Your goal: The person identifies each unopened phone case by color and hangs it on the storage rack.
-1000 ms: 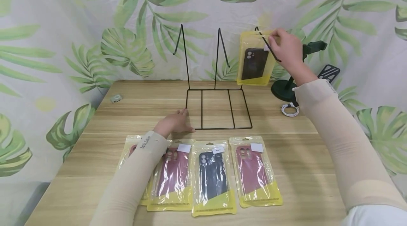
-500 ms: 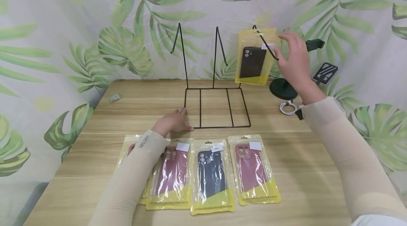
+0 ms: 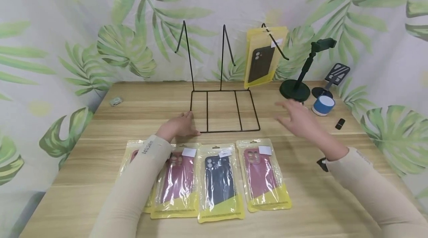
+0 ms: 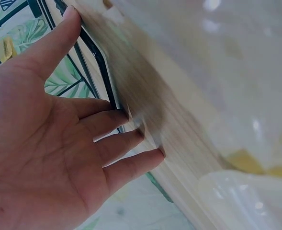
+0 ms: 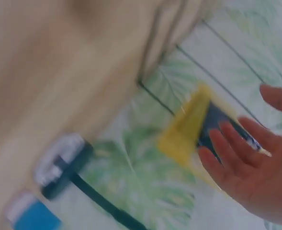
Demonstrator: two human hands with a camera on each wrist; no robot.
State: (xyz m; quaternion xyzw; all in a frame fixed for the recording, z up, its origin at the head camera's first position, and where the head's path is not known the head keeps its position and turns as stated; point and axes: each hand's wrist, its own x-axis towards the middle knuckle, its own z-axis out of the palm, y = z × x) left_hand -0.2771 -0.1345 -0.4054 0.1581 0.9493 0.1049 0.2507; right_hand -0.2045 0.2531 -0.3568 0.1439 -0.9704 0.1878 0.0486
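Note:
A black wire display rack stands on the wooden table. One yellow-backed packet with a black phone case hangs from the rack's right hook. My left hand rests flat on the table, fingers straight, touching the rack's front left corner. My right hand hovers open and empty above the table, right of the rack, fingers spread. In front lie several packets: a dark red case, a black case, another dark red one, and one partly hidden under my left sleeve.
At the back right stand a black phone holder with a round base, a second small stand, a blue and white round speaker and a small black item. A small grey object lies at the left.
My right hand let go of the hanging packet and dropped down towards me over the table. The packet now hangs alone on the hook. The left hand stayed put.

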